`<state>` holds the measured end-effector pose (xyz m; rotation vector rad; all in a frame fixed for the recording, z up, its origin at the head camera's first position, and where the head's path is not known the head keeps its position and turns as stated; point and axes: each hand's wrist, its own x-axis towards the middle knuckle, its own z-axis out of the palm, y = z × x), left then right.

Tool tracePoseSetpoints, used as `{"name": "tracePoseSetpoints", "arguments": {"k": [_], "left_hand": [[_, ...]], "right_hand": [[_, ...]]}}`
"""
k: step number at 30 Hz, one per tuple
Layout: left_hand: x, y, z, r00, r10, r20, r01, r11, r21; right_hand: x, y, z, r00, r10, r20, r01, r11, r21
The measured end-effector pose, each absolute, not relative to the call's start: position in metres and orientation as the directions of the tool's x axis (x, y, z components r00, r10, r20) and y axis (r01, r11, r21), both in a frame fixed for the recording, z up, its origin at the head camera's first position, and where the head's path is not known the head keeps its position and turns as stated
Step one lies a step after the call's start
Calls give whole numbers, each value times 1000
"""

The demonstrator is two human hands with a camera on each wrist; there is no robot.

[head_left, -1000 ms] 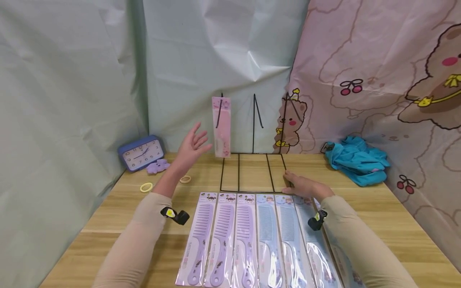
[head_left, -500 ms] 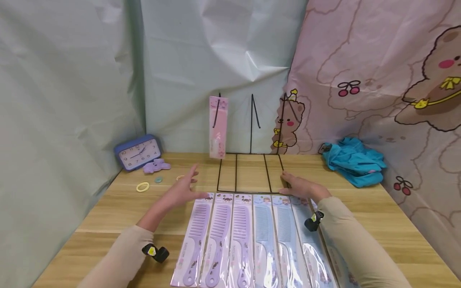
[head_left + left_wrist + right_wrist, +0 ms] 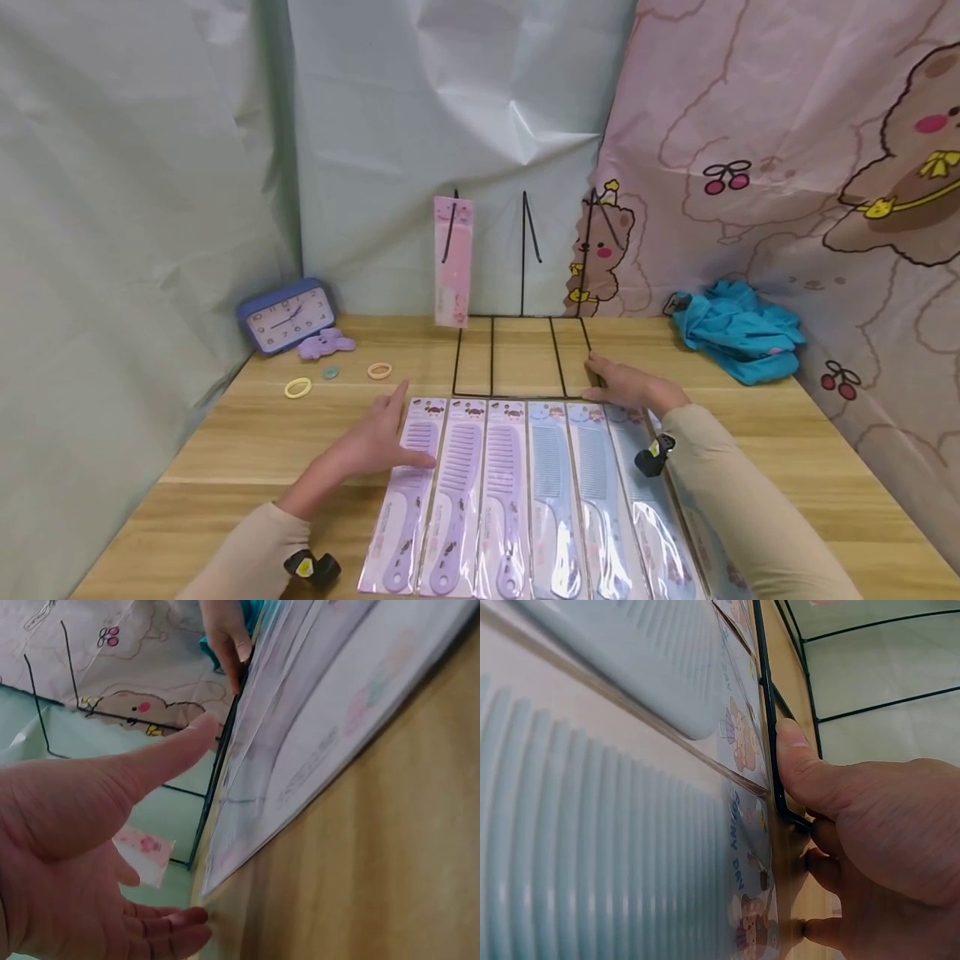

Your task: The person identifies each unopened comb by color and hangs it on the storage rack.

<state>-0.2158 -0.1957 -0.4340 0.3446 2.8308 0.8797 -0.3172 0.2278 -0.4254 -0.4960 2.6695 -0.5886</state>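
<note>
Purple comb pack [image 3: 408, 492]: leftmost of the row on the table [image 3: 225, 433], just before the wire rack [image 3: 517, 358]. Left hand [image 3: 378, 442] rests on it, fingers straight, thumb across. Right hand [image 3: 630, 387] grips the rack's front corner. Step judged: picking up; next needs a pinch and lift.

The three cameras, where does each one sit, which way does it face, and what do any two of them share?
Head: worn on the head, facing forward and down at the wooden table, the row of packaged purple and blue combs and the black wire rack; both beige sleeves and hands show.
Left wrist: low by the left hand, looking along the table edge; palm and thumb show.
Right wrist: beside the right hand, its thumb on the rack's base wire.
Shared: both wrist views show the comb packages and rack wire.
</note>
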Motion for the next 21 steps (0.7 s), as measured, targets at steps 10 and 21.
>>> {"name": "tracePoseSetpoints", "arguments": {"k": [10,21], "left_hand": [[-206,-188,-433,-968,231,-97,152,849,507],[-215,-204,-415,-954,270,-130,163,832,530]], "right_hand": [[-318,229,-427,-875,-397,-278,-241,854,-461],[-318,229,-425,-876,-408,-258,-272,859,-434]]}}
